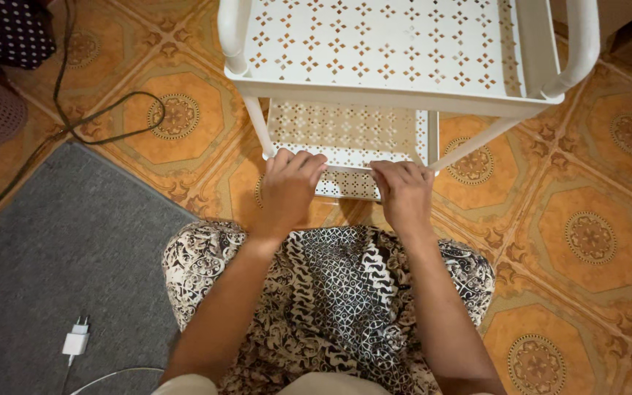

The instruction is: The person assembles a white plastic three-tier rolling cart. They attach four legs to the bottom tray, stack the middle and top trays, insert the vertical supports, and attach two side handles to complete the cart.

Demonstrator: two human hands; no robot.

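Head view: both hands, left hand (289, 192) and right hand (404, 194), fingers pressed together, curl over the lower shelf's front rim (345, 170) of a white perforated rack (382, 44); likely rigid, light metal, best gripped at this rim.

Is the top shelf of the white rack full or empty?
Empty. The top shelf of the white rack shows only its bare cut-out pattern, nothing on it. Both hands rest on the lower shelf's edge.

You have no packages, labels, signs or screens before you in this view; none stands on the floor or on the shelves.
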